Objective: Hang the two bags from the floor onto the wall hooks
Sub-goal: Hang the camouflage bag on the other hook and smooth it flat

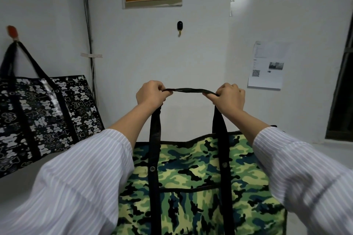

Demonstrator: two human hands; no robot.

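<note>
Both hands grip strap (191, 90) of camo bag (200, 177): left hand (150, 93) and right hand (229, 96) fisted at its ends, strap taut between. Bag hangs below, facing wall. Black hook (179, 25) above strap, bare wall between. Bear bag (42, 116) hangs from red hook (12, 31), left, apart from camo bag.

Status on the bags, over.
Left hand, right hand grip handle of camouflage bag, below dark hook. Patterned bag hangs on red hook. Path to hook clear.

Raised camouflage bag (200, 177) below black hook (179, 25); bear-print bag (44, 116) hanging.
</note>
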